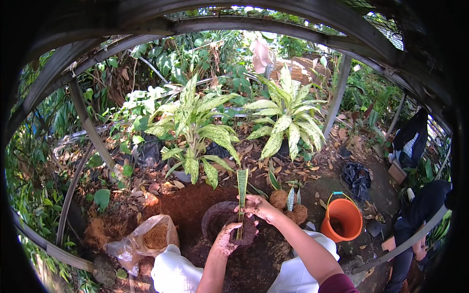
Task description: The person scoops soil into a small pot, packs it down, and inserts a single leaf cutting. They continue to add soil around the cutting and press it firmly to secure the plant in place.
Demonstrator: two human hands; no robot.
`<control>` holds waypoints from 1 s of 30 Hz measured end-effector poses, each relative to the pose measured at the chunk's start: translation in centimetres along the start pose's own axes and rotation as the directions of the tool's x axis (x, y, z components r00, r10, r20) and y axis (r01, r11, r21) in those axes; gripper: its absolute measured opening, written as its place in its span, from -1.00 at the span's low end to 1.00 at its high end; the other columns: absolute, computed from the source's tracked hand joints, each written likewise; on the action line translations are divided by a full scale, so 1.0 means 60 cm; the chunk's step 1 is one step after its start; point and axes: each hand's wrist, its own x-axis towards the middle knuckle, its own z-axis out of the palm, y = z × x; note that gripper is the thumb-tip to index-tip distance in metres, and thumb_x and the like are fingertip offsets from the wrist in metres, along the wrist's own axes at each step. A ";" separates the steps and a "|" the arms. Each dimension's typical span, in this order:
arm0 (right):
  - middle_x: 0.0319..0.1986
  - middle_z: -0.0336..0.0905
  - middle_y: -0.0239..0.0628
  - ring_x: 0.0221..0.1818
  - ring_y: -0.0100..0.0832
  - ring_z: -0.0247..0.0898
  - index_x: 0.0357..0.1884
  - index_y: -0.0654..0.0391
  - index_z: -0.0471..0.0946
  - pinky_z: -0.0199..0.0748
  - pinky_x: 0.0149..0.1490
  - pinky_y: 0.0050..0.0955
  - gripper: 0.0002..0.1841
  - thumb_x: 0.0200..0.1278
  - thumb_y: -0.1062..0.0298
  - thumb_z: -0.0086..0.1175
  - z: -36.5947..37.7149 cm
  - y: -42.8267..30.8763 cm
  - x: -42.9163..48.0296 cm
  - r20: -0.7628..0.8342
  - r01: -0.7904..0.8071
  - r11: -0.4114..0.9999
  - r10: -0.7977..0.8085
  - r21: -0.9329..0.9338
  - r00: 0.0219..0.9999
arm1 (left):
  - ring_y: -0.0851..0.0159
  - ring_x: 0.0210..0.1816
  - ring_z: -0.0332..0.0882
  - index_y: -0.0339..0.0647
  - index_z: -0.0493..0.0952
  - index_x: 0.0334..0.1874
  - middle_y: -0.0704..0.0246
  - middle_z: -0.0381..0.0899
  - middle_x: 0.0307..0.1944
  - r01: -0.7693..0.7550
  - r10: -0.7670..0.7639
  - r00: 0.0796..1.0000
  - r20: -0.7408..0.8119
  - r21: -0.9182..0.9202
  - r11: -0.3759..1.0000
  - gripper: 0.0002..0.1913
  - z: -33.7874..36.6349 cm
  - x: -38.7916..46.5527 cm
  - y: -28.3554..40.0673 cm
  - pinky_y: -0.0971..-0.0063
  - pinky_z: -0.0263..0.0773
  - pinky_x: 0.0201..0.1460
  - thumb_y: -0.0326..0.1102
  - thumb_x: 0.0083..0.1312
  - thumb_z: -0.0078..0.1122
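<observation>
A snake plant leaf point(242, 186) with yellow edges stands upright before me, its lower end against a clump of dark, wet soil point(246, 232). My left hand point(225, 240) cups this clump and the leaf's base from the left. Soil coats the fingers of my right hand point(258, 208), which hold the leaf from the right a little higher up. Both hands are over a dark round basin point(210, 216), whose right side is mostly hidden. To the right lie coconut-fibre balls point(298, 214) with short snake plant leaves point(290, 199) rising from them.
An orange bucket point(348, 219) stands at right, near a crumpled black plastic bag point(356, 179). At left sits a clear plastic bag of coconut fibre point(155, 236). Two variegated potted plants point(194, 135) point(287, 117) grow ahead. A person point(414, 227) bends at far right, beyond a curved rail point(403, 245).
</observation>
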 end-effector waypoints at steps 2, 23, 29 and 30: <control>-0.33 0.58 -0.26 -0.40 -0.58 0.44 0.11 0.24 0.33 0.34 -0.36 -0.64 -0.54 0.18 0.43 0.19 0.004 0.001 -0.002 0.012 0.032 0.999 -0.032 -0.027 0.999 | 0.02 0.07 0.52 -0.37 0.36 0.15 0.08 0.52 0.01 -0.010 0.012 1.000 -0.029 0.044 0.999 -0.55 -0.002 0.000 0.001 0.10 0.45 0.16 -0.44 0.19 0.10; -0.13 0.45 -0.11 0.02 0.00 0.34 0.06 0.06 0.26 0.22 0.05 -0.02 -0.39 0.05 -0.01 0.24 0.048 0.001 -0.032 0.036 0.175 0.289 -0.429 -0.941 0.903 | 0.24 -0.03 0.57 -0.35 0.43 0.13 0.23 0.57 -0.04 -0.097 0.100 0.981 -0.167 0.030 0.995 -0.58 -0.054 0.003 0.007 0.34 0.47 0.11 -0.26 0.30 0.15; -0.10 0.44 -0.05 0.02 0.08 0.32 0.11 0.11 0.25 0.20 0.08 0.04 -0.32 0.05 -0.08 0.20 0.065 -0.005 -0.043 0.088 0.147 0.132 -0.373 -0.980 0.924 | 0.30 -0.17 0.57 -0.33 0.43 0.09 0.31 0.56 -0.16 -0.127 0.123 0.976 -0.179 -0.011 0.992 -0.64 -0.044 -0.003 0.014 0.34 0.51 0.04 -0.30 0.31 0.12; -0.10 0.44 -0.04 0.02 0.08 0.32 0.11 0.12 0.24 0.20 0.08 0.04 -0.31 0.05 -0.09 0.19 0.067 -0.006 -0.043 0.098 0.147 0.112 -0.358 -0.983 0.928 | 0.31 -0.19 0.56 -0.32 0.43 0.09 0.31 0.56 -0.17 -0.148 0.140 0.977 -0.162 -0.036 0.988 -0.66 -0.040 -0.004 0.015 0.33 0.51 0.02 -0.31 0.32 0.11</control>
